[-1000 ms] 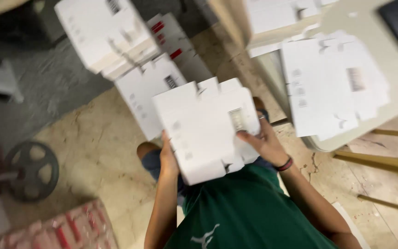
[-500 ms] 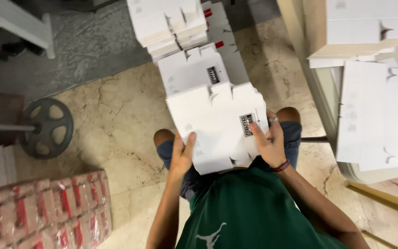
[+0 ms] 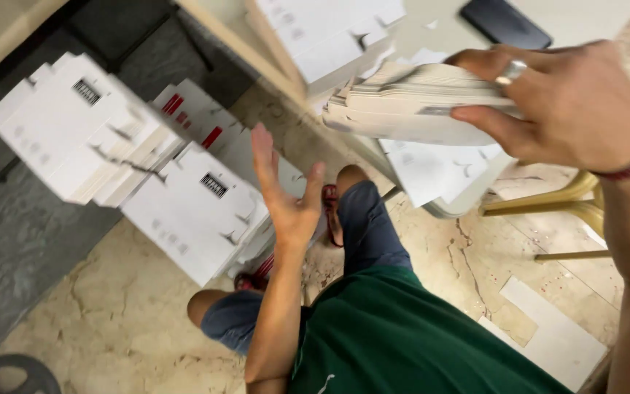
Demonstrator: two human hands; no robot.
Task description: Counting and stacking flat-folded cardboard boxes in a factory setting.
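Fingers of the right hand (image 3: 570,109) pinch a stack of flat white carton blanks (image 3: 410,109), lifted above the surface (image 3: 461,211).

Thumb lies under the stack, the other fingers curl over its top edge; a ring and a dark wristband show. Left hand (image 3: 286,197) hangs free, fingers spread, touching nothing, just beside another pile of white blanks (image 3: 198,211) on the floor. A dark phone (image 3: 504,25) lies on the surface beyond.
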